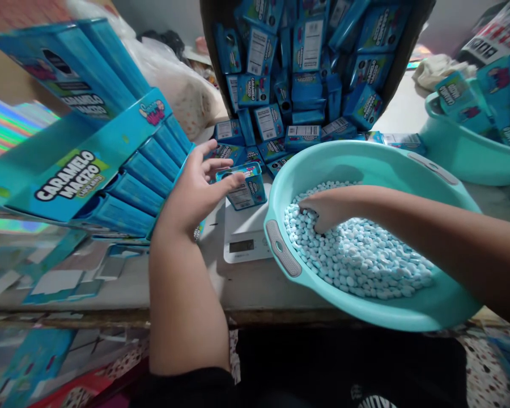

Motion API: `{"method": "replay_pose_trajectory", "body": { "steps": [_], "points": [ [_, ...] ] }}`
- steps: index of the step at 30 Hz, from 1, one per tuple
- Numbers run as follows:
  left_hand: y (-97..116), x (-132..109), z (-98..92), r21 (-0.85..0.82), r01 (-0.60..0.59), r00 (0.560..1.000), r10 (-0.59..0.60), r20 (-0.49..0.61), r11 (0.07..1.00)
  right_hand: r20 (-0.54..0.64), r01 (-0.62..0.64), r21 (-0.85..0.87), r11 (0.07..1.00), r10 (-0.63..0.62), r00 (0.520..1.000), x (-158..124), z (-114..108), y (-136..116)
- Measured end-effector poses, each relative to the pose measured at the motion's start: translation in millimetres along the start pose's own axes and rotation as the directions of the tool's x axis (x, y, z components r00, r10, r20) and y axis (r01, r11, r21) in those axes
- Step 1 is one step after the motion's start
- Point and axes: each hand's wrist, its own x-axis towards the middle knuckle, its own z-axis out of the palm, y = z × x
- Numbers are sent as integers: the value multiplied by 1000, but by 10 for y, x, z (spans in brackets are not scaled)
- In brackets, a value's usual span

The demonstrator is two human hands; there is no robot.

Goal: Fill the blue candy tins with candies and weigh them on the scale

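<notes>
My left hand (204, 181) is open, fingers spread and thumb stretched across the near face of a small blue candy box (244, 190). That box stands upright on a white digital scale (242, 246); whether the thumb presses on it is hard to see. My right hand (323, 211) reaches into a turquoise basin (357, 318) and curls into pale blue candies (365, 255). Its fingertips are sunk among the candies. The basin's left rim overlaps the scale's right side.
A tall "Caramelo Macizo" display carton (89, 164) packed with blue boxes stands at left. Behind the basin, a cardboard box (216, 73) spills many small boxes. A second turquoise tub (467, 150) holds more at right. Flat card pieces (63, 280) lie near the table's front edge.
</notes>
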Motion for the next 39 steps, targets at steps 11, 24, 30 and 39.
{"method": "replay_pose_trajectory", "body": {
  "steps": [11, 24, 30, 39],
  "points": [
    [26, 66, 54, -44, 50, 978, -58, -198, 998, -6, -5, 7, 1000, 5, 1000, 8, 5, 22],
    [5, 44, 16, -8, 108, 991, -108, -84, 994, -3, 5, 7, 1000, -5, 1000, -17, 0, 2],
    [-59, 56, 2, 180, 138, 957, -178, 229, 974, -1, 8, 2, 1000, -8, 1000, -41, -11, -19],
    [49, -11, 213, 566, -400, 801, 575, -167, 721, 10, -3, -16, 1000, 4, 1000, -24, -26, -40]
  ]
}}
